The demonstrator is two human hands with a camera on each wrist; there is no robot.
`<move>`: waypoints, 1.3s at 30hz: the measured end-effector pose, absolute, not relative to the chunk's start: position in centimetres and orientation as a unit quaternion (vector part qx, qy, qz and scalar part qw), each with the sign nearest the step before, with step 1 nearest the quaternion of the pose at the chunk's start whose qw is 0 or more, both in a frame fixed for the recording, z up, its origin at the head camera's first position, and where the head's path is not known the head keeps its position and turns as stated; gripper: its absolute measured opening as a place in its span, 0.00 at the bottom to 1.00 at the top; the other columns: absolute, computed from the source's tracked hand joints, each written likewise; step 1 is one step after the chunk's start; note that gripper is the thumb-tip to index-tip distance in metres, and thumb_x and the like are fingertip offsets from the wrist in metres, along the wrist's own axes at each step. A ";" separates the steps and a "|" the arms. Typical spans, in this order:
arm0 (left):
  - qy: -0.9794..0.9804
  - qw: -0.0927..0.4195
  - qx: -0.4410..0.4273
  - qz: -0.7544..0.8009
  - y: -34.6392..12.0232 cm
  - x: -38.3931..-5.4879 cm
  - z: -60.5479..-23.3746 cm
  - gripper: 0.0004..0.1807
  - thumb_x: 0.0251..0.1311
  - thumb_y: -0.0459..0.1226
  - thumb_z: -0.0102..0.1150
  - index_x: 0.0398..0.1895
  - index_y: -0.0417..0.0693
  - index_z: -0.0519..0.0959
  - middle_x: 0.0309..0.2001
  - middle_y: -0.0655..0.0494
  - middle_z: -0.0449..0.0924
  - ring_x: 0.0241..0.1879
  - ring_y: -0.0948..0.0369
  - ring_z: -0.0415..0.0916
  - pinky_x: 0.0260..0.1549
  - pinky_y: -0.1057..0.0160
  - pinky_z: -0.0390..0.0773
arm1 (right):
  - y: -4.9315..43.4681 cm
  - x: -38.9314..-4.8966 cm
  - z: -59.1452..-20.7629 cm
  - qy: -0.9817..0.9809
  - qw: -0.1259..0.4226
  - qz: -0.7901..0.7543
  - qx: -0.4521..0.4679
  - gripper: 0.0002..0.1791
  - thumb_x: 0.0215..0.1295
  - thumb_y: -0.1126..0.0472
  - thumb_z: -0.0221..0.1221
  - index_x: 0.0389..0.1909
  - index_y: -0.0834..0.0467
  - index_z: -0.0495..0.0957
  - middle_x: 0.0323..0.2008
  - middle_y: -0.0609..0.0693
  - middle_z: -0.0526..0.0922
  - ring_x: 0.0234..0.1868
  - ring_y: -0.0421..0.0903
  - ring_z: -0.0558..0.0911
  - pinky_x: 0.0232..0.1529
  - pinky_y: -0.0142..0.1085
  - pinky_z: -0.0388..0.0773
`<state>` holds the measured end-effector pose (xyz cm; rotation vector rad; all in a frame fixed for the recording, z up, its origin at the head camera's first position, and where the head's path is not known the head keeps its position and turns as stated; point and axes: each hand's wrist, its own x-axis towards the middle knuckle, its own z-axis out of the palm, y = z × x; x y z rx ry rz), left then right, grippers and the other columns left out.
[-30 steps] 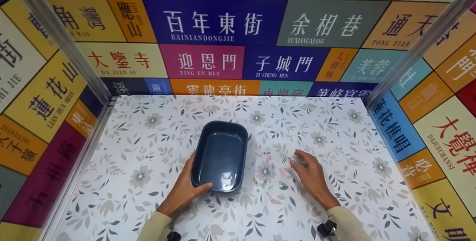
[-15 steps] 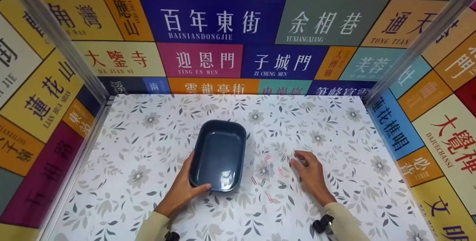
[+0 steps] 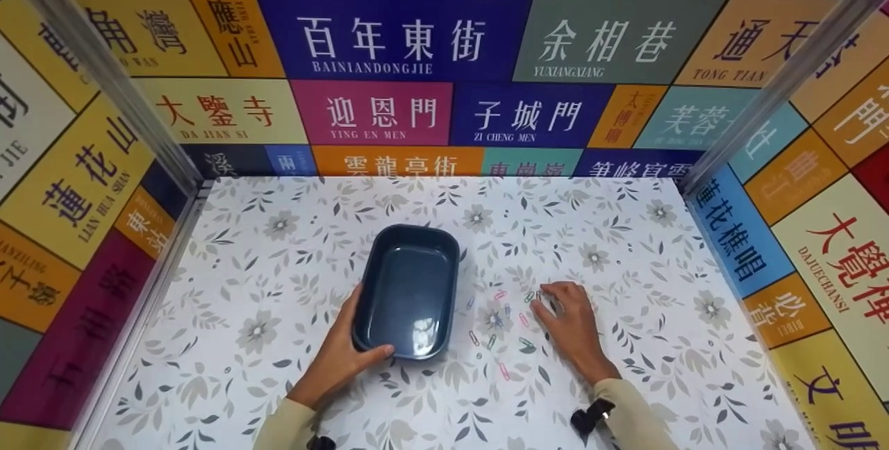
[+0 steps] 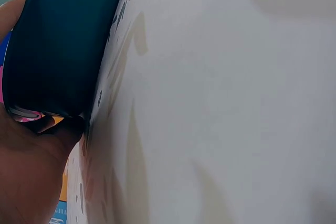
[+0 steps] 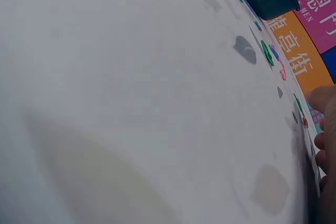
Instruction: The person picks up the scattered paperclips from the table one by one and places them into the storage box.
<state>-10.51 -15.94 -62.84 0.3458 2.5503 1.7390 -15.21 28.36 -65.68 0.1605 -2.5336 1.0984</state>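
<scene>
A dark blue rectangular baking dish (image 3: 406, 290) rests on the table with nothing inside. My left hand (image 3: 340, 349) holds its near left corner, thumb over the rim; in the left wrist view, the dish's outer wall (image 4: 63, 45) hides part of the fingers. My right hand (image 3: 571, 325) is low over the table, right of the scattered paper clips. Its thumb and index fingertips stand apart around a small reddish paper clip (image 3: 538, 295). A green paper clip (image 3: 530, 297) lies just left of that one. In the right wrist view, the fingers (image 5: 320, 98) reach toward these clips.
Several more paper clips lie between dish and right hand, among them a pink paper clip (image 3: 504, 371), a blue paper clip (image 3: 507, 310) and a green paper clip (image 3: 526, 344). A floral cloth (image 3: 278, 262) covers the table. Printed panels (image 3: 389, 33) enclose the back and sides.
My right hand has moved slightly left, bringing its fingertips to the reddish paper clip. The left hand keeps its hold on the dish, and the head view has shifted a little.
</scene>
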 end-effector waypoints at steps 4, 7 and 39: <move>0.815 0.018 0.107 0.569 -15.8 -10.5 -62.9 0.69 0.57 0.42 0.85 0.91 0.41 0.46 0.89 0.39 0.48 0.86 0.38 0.48 0.81 0.32 0.50 | 28.3 -15.2 -65.8 -0.904 0.191 0.378 0.064 0.15 0.64 0.63 0.79 0.50 0.61 0.91 0.47 0.53 0.85 0.50 0.52 0.80 0.55 0.44 0.74; 0.812 0.016 0.108 0.574 -15.7 -10.5 -62.9 0.69 0.56 0.42 0.86 0.91 0.41 0.45 0.89 0.39 0.48 0.86 0.38 0.49 0.81 0.32 0.50 | 28.5 -15.3 -65.8 -0.908 0.188 0.369 0.068 0.15 0.64 0.62 0.79 0.50 0.62 0.91 0.47 0.54 0.84 0.50 0.53 0.80 0.55 0.44 0.73; 0.814 0.015 0.115 0.569 -16.0 -10.7 -62.8 0.69 0.57 0.43 0.85 0.92 0.44 0.45 0.89 0.42 0.47 0.87 0.42 0.46 0.83 0.36 0.48 | 28.4 -15.4 -66.0 -0.895 0.236 0.366 0.098 0.06 0.65 0.73 0.75 0.35 0.61 0.89 0.41 0.54 0.84 0.44 0.52 0.77 0.49 0.37 0.70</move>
